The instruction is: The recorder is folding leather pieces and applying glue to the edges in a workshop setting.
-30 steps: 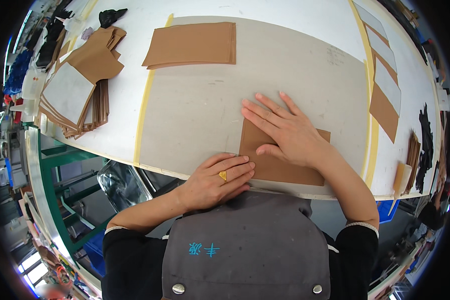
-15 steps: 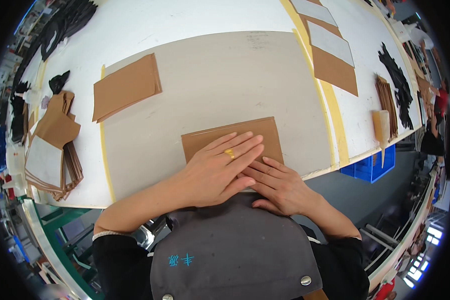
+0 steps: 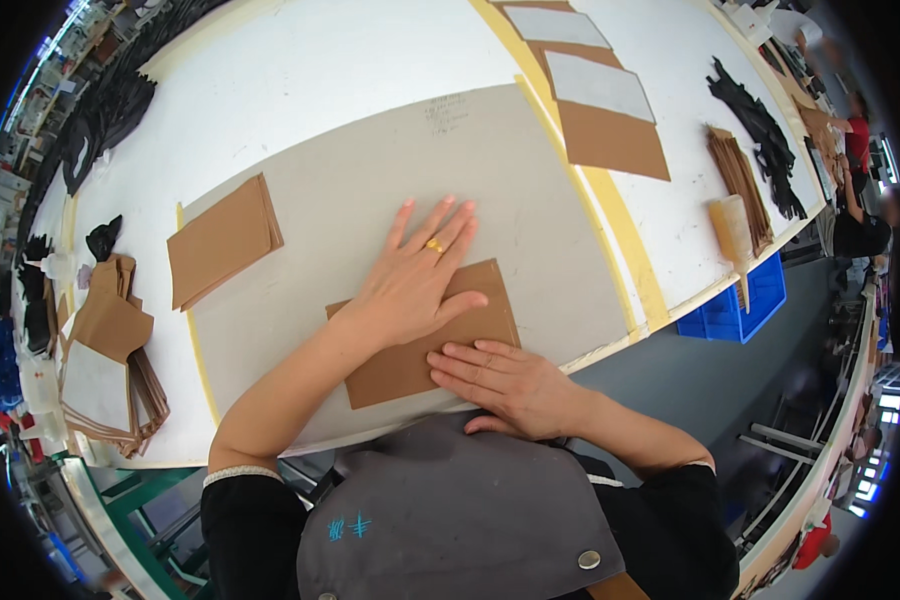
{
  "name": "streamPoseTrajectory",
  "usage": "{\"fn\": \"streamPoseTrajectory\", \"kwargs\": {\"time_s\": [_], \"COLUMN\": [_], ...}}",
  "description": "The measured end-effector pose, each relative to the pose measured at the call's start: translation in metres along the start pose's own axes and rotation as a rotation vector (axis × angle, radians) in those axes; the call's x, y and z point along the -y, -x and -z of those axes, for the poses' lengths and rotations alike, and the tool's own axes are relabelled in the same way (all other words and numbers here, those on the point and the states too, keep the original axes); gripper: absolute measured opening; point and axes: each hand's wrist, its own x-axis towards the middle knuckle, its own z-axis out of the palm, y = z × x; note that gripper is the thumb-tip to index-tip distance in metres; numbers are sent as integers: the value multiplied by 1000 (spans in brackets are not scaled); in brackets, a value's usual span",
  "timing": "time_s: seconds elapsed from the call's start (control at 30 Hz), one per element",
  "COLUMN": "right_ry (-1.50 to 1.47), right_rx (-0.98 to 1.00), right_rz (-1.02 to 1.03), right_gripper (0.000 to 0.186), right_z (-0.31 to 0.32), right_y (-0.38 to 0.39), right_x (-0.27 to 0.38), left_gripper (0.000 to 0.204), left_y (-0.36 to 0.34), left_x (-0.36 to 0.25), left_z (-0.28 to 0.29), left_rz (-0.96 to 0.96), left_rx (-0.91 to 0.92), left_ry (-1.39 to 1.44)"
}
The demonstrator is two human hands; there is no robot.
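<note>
A flat brown rectangular piece, leather-like, lies on the grey board at the table's near edge. My left hand, with a gold ring, spreads flat across the piece's far edge, its fingertips reaching onto the board. Lower down, my right hand rests with outstretched fingers on the near right part of the same piece. Neither hand grips anything. Part of the piece is hidden under my hands and left wrist. A small stack of similar brown pieces lies on the board's left edge.
Brown pieces with white backing overlap in a row at the far right. A glue bottle, brown strips and black strips lie at the right edge, above a blue crate. Folded brown pieces pile up at left.
My left hand has slid away from my right hand toward the far side, uncovering more of the brown piece. My right hand has shifted slightly left and nearer. The whole view has tilted.
</note>
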Motion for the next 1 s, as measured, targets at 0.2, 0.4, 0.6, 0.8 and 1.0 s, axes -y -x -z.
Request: {"fn": "streamPoseTrajectory", "kwargs": {"time_s": [0.2,0.4,0.6,0.8,1.0], "right_ry": [-112,128,300,312,291], "right_rx": [-198,-530,-676,-672,-723], "right_rz": [-18,-231,-605,-683,-693], "right_gripper": [48,38,34,19,8], "right_z": [4,45,82,82,82], "right_y": [7,-11,22,19,9], "right_x": [-11,-70,-151,-186,-192], "left_gripper": [75,63,35,22,25], "left_y": [67,81,81,126,177], "left_x": [-6,-19,9,91,186], "left_z": [39,62,53,119,138], "left_rz": [273,508,418,560,896], "left_rx": [1,123,33,-133,-116], "left_ry": [93,325,476,408,117]}}
